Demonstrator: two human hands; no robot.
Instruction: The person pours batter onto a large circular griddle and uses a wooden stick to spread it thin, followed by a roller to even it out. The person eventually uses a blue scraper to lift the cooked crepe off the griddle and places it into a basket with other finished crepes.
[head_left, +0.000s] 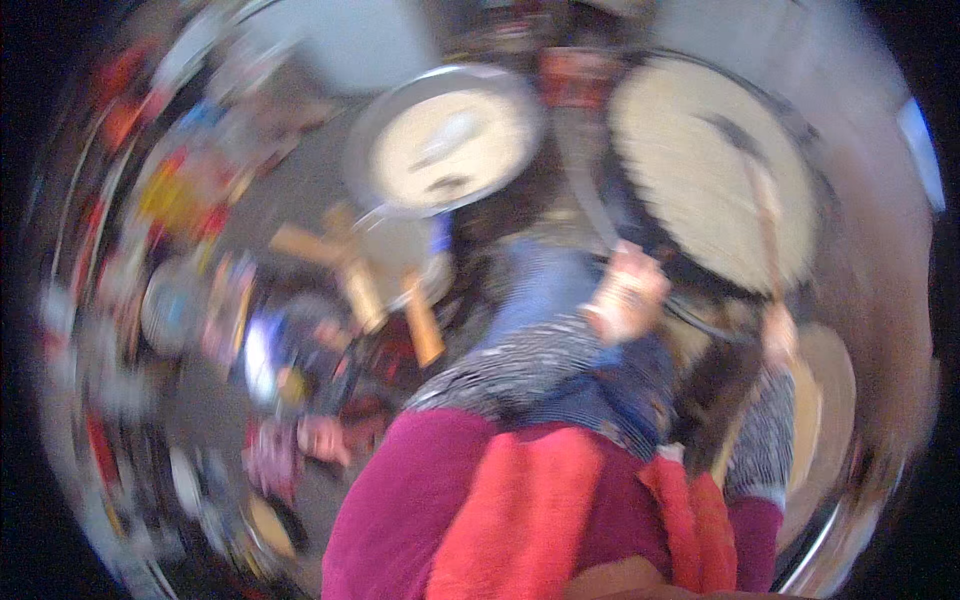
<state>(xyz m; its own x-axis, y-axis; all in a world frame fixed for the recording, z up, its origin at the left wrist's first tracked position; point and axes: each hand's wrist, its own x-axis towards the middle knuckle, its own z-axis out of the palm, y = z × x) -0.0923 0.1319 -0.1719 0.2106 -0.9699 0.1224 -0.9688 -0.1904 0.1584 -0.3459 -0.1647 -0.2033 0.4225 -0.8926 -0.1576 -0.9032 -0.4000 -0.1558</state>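
My right hand (780, 334) is closed on the handle of a long wooden-handled tool (766, 225); its dark head rests on or in the pale content of a large round black-rimmed pan (697, 165). My left hand (628, 289) lies at that pan's near left edge, where it seems to grip the rim or something beside it; blur hides which. Left of the pan stands a metal bowl (352, 142) of pale, batter-like content, with a blurred ladle-like utensil (450, 139) in it.
Below the bowl, several wooden handles (426, 319) stick out around a greyish container (390, 255). A round wooden board or lid (810, 405) lies beside my right forearm. Many blurred, coloured items crowd the left side. A large pale container (367, 45) stands at the top.
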